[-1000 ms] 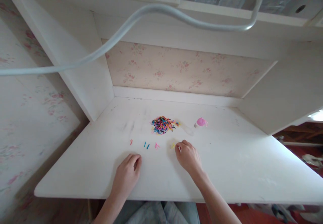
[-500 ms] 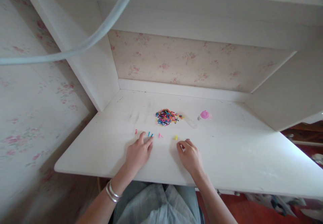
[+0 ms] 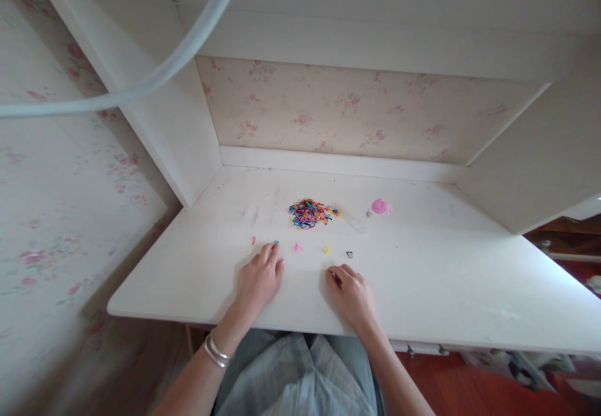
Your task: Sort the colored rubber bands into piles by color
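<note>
A heap of small coloured rubber bands [image 3: 310, 213] lies mid-desk. In front of it, single bands sit in a row: red [image 3: 253, 239], blue [image 3: 275, 242], pink [image 3: 297, 247], yellow [image 3: 326, 249] and black [image 3: 349, 254]. My left hand [image 3: 258, 279] lies flat with fingers stretched out, fingertips touching the blue band. My right hand [image 3: 352, 292] rests on the desk just below the yellow and black bands, fingers curled under. Nothing shows inside it.
The white desk [image 3: 446, 291] sits in an alcove with white side panels and a floral back wall. A pink-capped clear little bottle [image 3: 378, 206] lies to the right of the heap. A pale hose [image 3: 154, 78] hangs across the upper left.
My left hand reached forward from the desk's front to the blue bands. My right hand drew back a little, and a black band now lies on the desk beyond it.
</note>
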The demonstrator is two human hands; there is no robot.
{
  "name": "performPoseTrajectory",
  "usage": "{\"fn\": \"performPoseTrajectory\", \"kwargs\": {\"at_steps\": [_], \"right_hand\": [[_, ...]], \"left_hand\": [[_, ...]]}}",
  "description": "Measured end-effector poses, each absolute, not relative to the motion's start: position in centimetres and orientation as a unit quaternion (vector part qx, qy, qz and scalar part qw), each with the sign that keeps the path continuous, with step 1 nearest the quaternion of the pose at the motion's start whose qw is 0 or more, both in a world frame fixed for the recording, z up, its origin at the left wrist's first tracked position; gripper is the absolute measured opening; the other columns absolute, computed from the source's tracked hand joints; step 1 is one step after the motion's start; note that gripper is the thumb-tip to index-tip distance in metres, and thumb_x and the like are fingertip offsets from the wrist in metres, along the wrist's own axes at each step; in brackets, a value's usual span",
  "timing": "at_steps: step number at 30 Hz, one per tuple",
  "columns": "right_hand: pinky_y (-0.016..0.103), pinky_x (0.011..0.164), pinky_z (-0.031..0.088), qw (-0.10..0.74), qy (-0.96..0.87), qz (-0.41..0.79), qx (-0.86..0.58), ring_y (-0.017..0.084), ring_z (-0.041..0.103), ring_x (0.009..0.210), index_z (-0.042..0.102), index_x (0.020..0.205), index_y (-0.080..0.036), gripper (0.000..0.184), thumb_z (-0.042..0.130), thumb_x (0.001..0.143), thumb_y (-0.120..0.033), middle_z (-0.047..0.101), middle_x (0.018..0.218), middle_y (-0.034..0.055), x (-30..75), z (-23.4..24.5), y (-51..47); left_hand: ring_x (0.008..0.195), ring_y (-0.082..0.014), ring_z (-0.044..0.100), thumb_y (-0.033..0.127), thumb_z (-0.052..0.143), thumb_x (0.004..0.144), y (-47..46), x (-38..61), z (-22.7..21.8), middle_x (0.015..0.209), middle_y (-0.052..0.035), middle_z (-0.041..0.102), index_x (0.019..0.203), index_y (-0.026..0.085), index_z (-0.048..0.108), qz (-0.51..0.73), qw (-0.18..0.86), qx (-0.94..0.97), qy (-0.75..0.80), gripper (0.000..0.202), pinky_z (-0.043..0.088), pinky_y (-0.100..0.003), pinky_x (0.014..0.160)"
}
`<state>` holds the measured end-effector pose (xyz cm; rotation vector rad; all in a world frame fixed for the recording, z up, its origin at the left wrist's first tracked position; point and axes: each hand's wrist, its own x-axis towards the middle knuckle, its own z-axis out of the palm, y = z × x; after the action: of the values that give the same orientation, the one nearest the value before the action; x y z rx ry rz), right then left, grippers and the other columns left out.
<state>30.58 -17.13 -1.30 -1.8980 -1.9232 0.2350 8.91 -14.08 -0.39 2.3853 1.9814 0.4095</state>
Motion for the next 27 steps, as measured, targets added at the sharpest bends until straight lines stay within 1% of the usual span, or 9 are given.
{"fn": "performPoseTrajectory", "kwargs": {"at_steps": [4,7,11,13,15,17,21,23,27], "right_hand": [[0.023,0.07,0.037,0.224,-0.69,0.091,-0.682,0.013,0.059,0.075,0.069,0.088,-0.025,0.03,0.04,0.09,-0.031,0.064,0.08,0.0006,30.6,-1.4,-17.2],[0.022,0.068,0.039,0.258,-0.669,0.122,-0.686,0.013,0.059,0.071,0.069,0.087,-0.024,0.03,0.041,0.089,-0.032,0.065,0.08,0.0004,30.7,-1.5,-17.2],[0.022,0.064,0.041,0.289,-0.635,0.166,-0.697,0.013,0.058,0.066,0.07,0.085,-0.024,0.03,0.042,0.087,-0.035,0.066,0.08,-0.0001,31.2,-0.6,-16.3],[0.022,0.066,0.041,0.26,-0.652,0.148,-0.697,0.013,0.059,0.069,0.07,0.086,-0.025,0.031,0.041,0.088,-0.036,0.067,0.082,0.0,31.6,0.6,-15.0],[0.022,0.07,0.041,0.202,-0.673,0.111,-0.703,0.013,0.06,0.074,0.07,0.091,-0.026,0.032,0.04,0.089,-0.036,0.067,0.087,0.0003,31.8,1.8,-12.9],[0.024,0.073,0.04,0.15,-0.673,0.081,-0.719,0.015,0.06,0.082,0.068,0.1,-0.027,0.033,0.038,0.091,-0.036,0.067,0.094,0.0011,32.0,2.6,-10.4],[0.027,0.075,0.041,0.112,-0.67,0.07,-0.731,0.019,0.061,0.09,0.065,0.112,-0.027,0.033,0.043,0.089,-0.034,0.064,0.108,0.0041,31.7,2.6,-5.8],[0.029,0.075,0.042,0.097,-0.671,0.067,-0.732,0.021,0.06,0.094,0.066,0.111,-0.028,0.031,0.044,0.089,-0.034,0.063,0.111,0.0048,31.5,2.1,-4.4],[0.03,0.076,0.042,0.081,-0.672,0.064,-0.734,0.022,0.06,0.096,0.069,0.102,-0.026,0.033,0.039,0.091,-0.036,0.064,0.109,0.006,31.5,1.2,-3.3]], "left_hand": [[0.094,-0.0195,0.061,0.033,0.036,0.093,-14.3,8.8,-0.2,0.129,-0.007,0.051,0.132,0.027,0.045,0.128,-0.003,0.762,0.634,0.041,0.047,-0.027,0.068],[0.089,-0.0179,0.062,0.032,0.038,0.092,-14.8,8.5,-0.3,0.124,-0.0069,0.053,0.126,0.027,0.05,0.141,0.009,0.752,0.643,0.036,0.047,-0.026,0.067],[0.09,-0.0171,0.062,0.028,0.038,0.093,-15.5,7.9,-0.9,0.113,-0.0064,0.056,0.116,0.023,0.054,0.184,0.032,0.756,0.627,0.029,0.048,-0.026,0.077],[0.094,-0.0179,0.06,0.026,0.038,0.093,-15.6,7.6,-1.2,0.108,-0.0064,0.057,0.112,0.022,0.055,0.202,0.041,0.766,0.609,0.026,0.047,-0.028,0.083],[0.096,-0.0185,0.059,0.024,0.039,0.092,-15.6,7.4,-1.4,0.105,-0.0067,0.058,0.11,0.021,0.056,0.213,0.049,0.773,0.596,0.025,0.046,-0.029,0.087],[0.096,-0.0184,0.059,0.023,0.039,0.092,-15.4,7.4,-1.4,0.104,-0.0066,0.058,0.109,0.021,0.057,0.222,0.058,0.774,0.59,0.024,0.046,-0.03,0.087],[0.093,-0.0176,0.06,0.025,0.04,0.092,-15.2,7.2,-1.3,0.103,-0.0057,0.059,0.106,0.021,0.058,0.245,0.086,0.767,0.586,0.023,0.047,-0.029,0.086],[0.092,-0.017,0.06,0.026,0.04,0.092,-15.1,7.0,-1.3,0.103,-0.0052,0.059,0.104,0.021,0.059,0.259,0.103,0.762,0.585,0.023,0.047,-0.029,0.085],[0.091,-0.0159,0.06,0.026,0.04,0.092,-14.6,6.6,-1.4,0.099,-0.0046,0.06,0.098,0.021,0.06,0.291,0.13,0.75,0.58,0.021,0.047,-0.028,0.084]]}}
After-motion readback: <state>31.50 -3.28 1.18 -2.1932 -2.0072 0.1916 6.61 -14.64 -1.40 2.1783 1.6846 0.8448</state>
